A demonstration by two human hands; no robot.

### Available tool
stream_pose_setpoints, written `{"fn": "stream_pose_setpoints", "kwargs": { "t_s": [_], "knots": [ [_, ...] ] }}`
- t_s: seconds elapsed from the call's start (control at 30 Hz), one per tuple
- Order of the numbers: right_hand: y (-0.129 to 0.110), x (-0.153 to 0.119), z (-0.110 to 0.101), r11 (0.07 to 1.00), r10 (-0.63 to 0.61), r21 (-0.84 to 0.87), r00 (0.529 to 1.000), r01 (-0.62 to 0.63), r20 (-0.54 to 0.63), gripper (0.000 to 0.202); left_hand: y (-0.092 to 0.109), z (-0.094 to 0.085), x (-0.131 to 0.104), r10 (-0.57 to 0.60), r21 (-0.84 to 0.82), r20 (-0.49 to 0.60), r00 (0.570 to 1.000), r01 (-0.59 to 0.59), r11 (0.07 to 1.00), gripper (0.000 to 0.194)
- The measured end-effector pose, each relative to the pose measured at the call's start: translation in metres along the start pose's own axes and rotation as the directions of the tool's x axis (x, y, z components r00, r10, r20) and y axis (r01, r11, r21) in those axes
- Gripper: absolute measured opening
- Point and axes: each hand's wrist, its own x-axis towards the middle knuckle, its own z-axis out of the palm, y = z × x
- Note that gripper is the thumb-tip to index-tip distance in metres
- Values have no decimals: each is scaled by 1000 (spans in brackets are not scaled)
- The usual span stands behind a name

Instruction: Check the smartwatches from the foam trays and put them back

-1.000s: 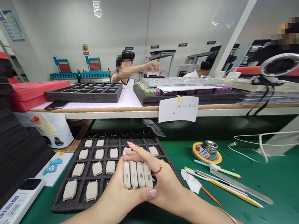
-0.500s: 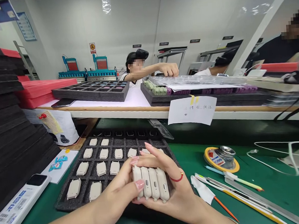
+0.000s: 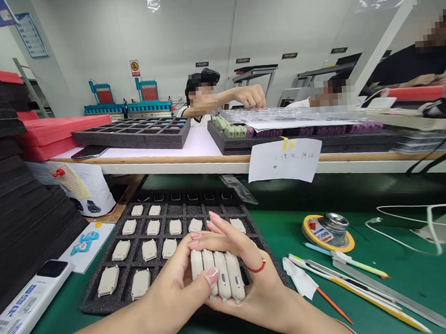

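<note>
Between both hands sits a row of several beige watch cases, standing on edge side by side, slotted sides facing me. My right hand cradles the row from below and along its right side, a red cord on one finger. From the left, my left hand closes round it, thumb pressed on one case and fingers over the far end. Beneath the hands lies a black foam tray whose compartments hold more beige watch cases; the hands hide part of it.
At the right lie tweezers, a steel ruler, a white wipe and a yellow-rimmed round dispenser. Black foam trays are stacked at left near a white box. Beyond the shelf edge, a co-worker's hand hovers over plastic trays.
My left thumb has shifted from the leftmost watch case onto the one beside it. Both hands keep the row, and the whole view has moved slightly.
</note>
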Motion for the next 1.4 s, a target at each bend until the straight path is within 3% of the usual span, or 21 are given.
{"fn": "stream_pose_setpoints", "kwargs": {
  "t_s": [0.27,0.47,0.63,0.77,0.87,0.97,1.1,1.2,1.4],
  "knots": [
    [-1,-1,2,999,-28,-33,1000,29,12,95,-5,0,4,135,84,-12,991,-134,987,29],
    [-3,-1,2,995,-43,-93,999,45,29,92,-9,2,5,156,109,-64,986,-149,983,34],
    [-4,-2,1,980,-100,-162,991,114,89,89,-8,3,6,110,59,-43,993,-108,992,53],
    [-6,-3,-3,965,-137,-204,979,167,153,90,-3,2,3,144,248,-112,983,-113,962,61],
    [-9,-5,-6,993,-59,-99,994,68,90,102,-3,0,-1,205,374,-74,976,-164,913,65],
    [-10,-6,-9,982,126,149,990,-115,-69,77,-3,-1,-4,264,458,2,965,-235,857,59],
    [-7,-4,-9,904,307,374,924,-208,-229,47,-3,-1,-6,406,562,89,909,-383,733,57],
    [-6,-1,-8,897,322,383,918,-219,-229,41,-4,-2,-6,464,601,139,875,-447,663,57],
    [-7,-2,-9,922,306,295,939,-251,-157,42,-8,-6,-8,498,637,172,850,-481,602,58]
  ]
}}
